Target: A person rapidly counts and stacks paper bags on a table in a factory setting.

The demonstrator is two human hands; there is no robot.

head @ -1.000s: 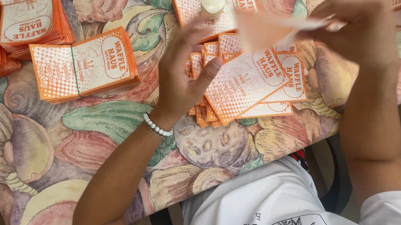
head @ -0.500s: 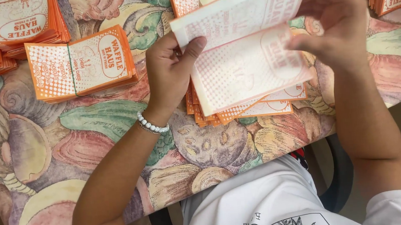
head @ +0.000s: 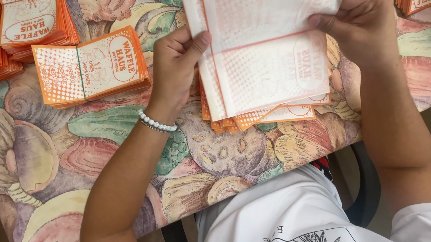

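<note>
Now both hands pinch one thin paper sheet (head: pixel 265 36) above the orange-edged stack (head: pixel 270 114) near the worktop's (head: pixel 218 161) front edge: left hand (head: pixel 174 73) by thumb, right hand (head: pixel 366 29) fingers curled. Better to keep edges square, creasing evenly without tearing.

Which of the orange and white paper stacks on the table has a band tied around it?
The small stack lying alone left of the left hand: a thin dark band crosses its middle. The other stacks show no band.
</note>
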